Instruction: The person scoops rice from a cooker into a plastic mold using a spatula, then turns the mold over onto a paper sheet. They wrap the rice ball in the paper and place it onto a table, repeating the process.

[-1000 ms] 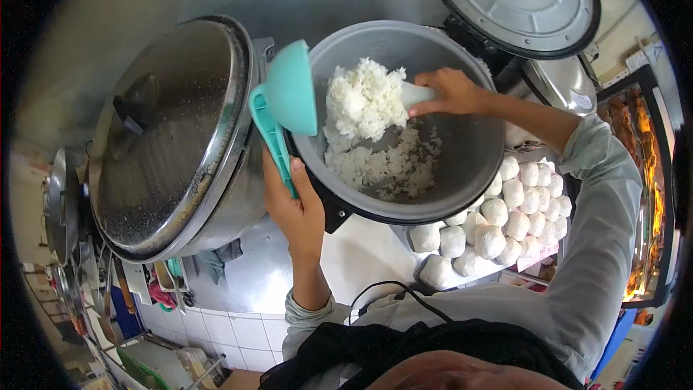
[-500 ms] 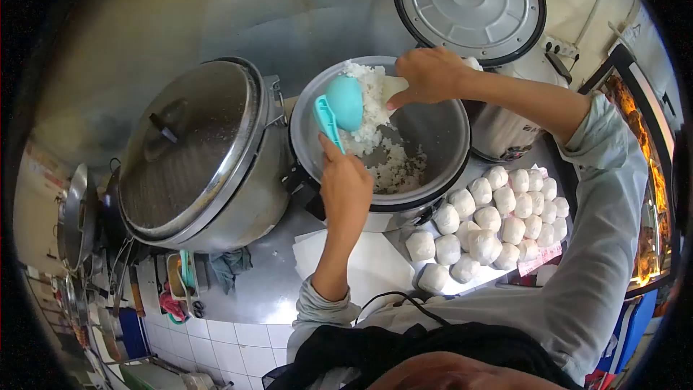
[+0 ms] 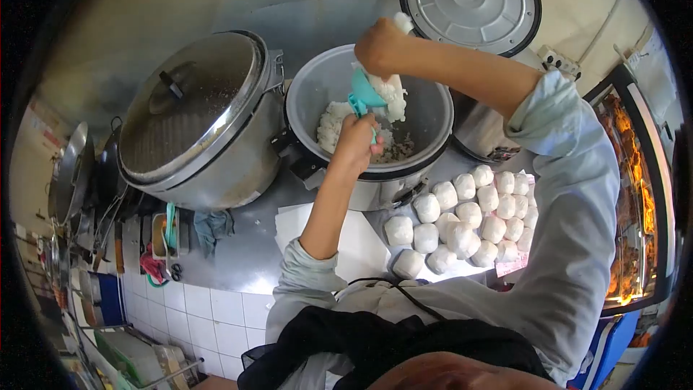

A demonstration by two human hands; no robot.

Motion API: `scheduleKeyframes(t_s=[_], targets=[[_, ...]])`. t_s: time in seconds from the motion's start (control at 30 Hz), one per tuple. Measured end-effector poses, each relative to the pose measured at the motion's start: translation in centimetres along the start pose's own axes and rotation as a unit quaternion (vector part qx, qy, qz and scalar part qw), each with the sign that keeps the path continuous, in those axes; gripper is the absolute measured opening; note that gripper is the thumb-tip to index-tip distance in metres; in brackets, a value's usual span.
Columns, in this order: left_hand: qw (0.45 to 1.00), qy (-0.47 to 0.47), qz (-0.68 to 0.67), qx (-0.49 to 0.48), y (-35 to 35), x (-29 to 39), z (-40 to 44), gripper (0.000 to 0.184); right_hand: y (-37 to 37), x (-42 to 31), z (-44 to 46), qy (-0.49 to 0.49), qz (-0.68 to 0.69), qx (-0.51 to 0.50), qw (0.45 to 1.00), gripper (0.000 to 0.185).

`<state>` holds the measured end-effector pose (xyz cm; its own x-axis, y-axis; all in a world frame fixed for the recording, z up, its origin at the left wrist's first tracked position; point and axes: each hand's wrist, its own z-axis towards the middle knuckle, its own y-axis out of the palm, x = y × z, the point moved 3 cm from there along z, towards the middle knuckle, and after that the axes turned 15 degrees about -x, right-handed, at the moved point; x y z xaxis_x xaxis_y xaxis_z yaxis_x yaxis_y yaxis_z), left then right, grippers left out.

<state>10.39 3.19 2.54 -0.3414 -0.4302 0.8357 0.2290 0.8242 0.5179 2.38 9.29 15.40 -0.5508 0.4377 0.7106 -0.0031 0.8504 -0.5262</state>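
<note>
My left hand (image 3: 355,143) is closed round the handle of a turquoise scoop (image 3: 368,90), held above the rice cooker pot (image 3: 303,83). My right hand (image 3: 381,47) grips a white rice paddle (image 3: 403,23), whose handle end sticks out above the fist. The paddle's blade, with rice clinging to it, is against the scoop's side; the scoop's opening faces away from me. A mound of cooked rice (image 3: 332,126) lies in the left of the pot, with scattered grains toward the front. The fingers of my right hand are partly hidden.
A large lidded steel pot (image 3: 191,115) stands left of the cooker. Several wrapped white rice portions (image 3: 462,235) sit at the right, beside white paper sheets (image 3: 339,245). Behind are a round lid (image 3: 469,0) and another cooker (image 3: 491,126); a lit glass display case (image 3: 628,195) borders the far right.
The scoop has turned and moved right, away from the rice mound. My right hand has moved up and left, bringing the paddle against the scoop. The whole view has shifted slightly.
</note>
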Motion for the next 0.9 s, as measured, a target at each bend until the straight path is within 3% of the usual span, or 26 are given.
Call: scheduleKeyframes(t_s=[0.13, 0.2, 0.27, 0.33, 0.4, 0.47, 0.53, 0.6, 0.77, 0.9], targets=[[0.993, -0.008, -0.113, -0.02, -0.6, 1.3, 0.5, 0.009, 1.4, 4.3, -4.5, 0.062, 0.138, 0.074, 0.986, 0.04], [0.958, -0.033, -0.262, -0.112, -1.6, 0.8, 1.9, 0.009, 3.5, 5.8, -6.6, 0.095, 0.204, 0.102, 0.969, 0.044], [0.943, -0.033, -0.309, -0.123, -1.7, 1.3, 1.3, 0.008, 6.2, 7.6, -8.2, 0.143, 0.304, 0.128, 0.933, 0.048], [0.926, -0.028, -0.355, -0.128, -1.1, 1.7, 0.9, 0.008, 10.5, 8.3, -8.9, 0.142, 0.315, 0.184, 0.92, 0.053], [0.931, -0.031, -0.349, -0.104, -1.0, 1.8, 0.4, 0.008, 14.0, 7.8, -9.9, 0.137, 0.515, 0.149, 0.833, 0.057], [0.94, -0.017, -0.325, -0.105, -1.1, 1.2, 0.6, 0.007, 16.0, 4.9, -10.6, 0.074, 0.686, 0.221, 0.69, 0.065], [0.949, -0.005, -0.296, -0.107, -0.7, 0.8, 0.6, 0.007, 16.7, 1.2, -9.7, 0.067, 0.646, 0.291, 0.703, 0.061], [0.97, 0.011, -0.23, -0.079, 0.5, 0.1, 0.3, 0.008, 15.6, -2.5, -9.1, 0.051, 0.641, 0.294, 0.707, 0.057], [0.998, 0.057, -0.017, 0.003, 3.3, -0.8, -1.3, 0.012, 14.5, -6.3, -5.6, 0.028, 0.684, 0.309, 0.661, 0.054], [0.997, 0.065, -0.019, 0.034, 3.2, -1.1, -1.1, 0.009, 14.7, -7.5, -3.6, -0.02, 0.684, 0.271, 0.677, 0.055]])
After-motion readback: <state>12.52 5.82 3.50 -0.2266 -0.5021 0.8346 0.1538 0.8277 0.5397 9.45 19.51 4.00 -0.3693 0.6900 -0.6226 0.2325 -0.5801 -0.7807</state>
